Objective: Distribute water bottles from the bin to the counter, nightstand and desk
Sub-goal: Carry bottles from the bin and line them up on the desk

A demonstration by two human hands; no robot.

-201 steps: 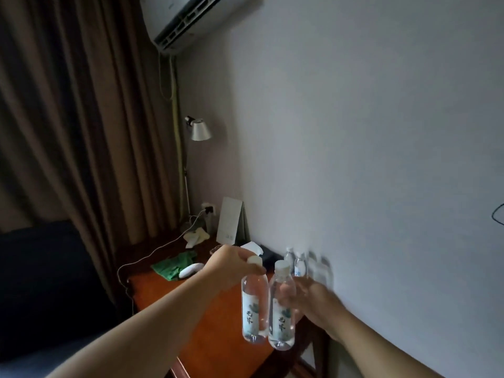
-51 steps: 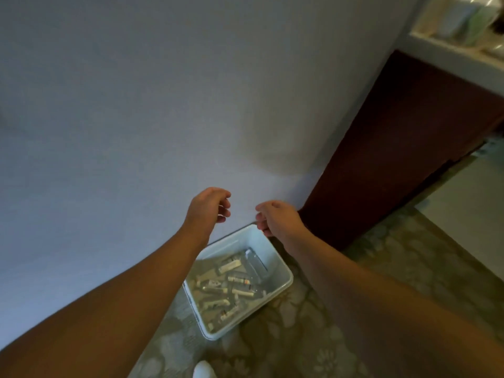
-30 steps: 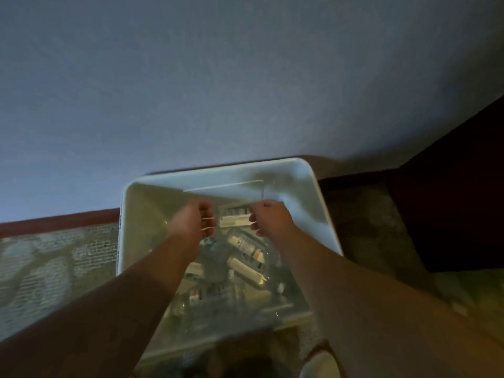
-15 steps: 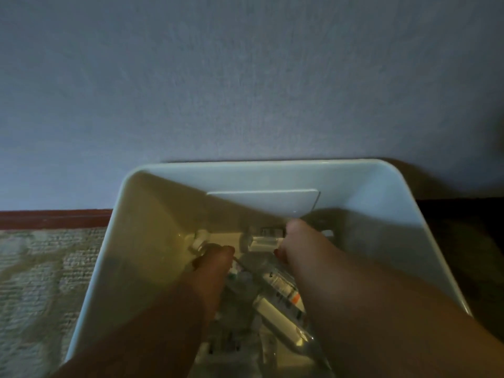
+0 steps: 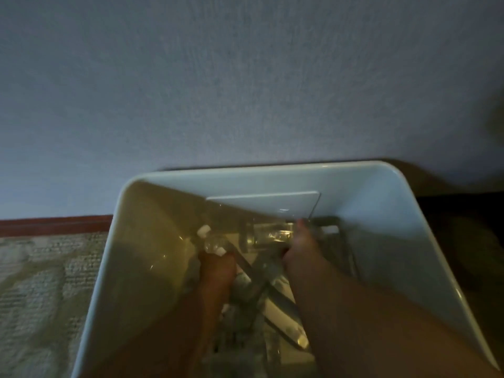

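Observation:
A white plastic bin [image 5: 381, 214] stands on the floor against the wall, with several clear water bottles lying in it. Both my arms reach down into it. My left hand [image 5: 216, 271] is closed around a water bottle [image 5: 214, 242] whose white cap points up and left. My right hand [image 5: 301, 253] curls over another water bottle [image 5: 268, 236] that lies crosswise near the bin's far wall. More bottles [image 5: 283, 320] lie between and under my forearms, partly hidden and blurred.
A plain grey-blue wall [image 5: 245, 77] rises right behind the bin, with a dark red baseboard [image 5: 54, 225] at the left. Patterned carpet [image 5: 41, 282] lies to the left. A dark area [image 5: 463, 241] borders the bin on the right.
I went from the desk to the bin, bent over it, and both hands went down inside. In the last half second both hands have closed around bottles.

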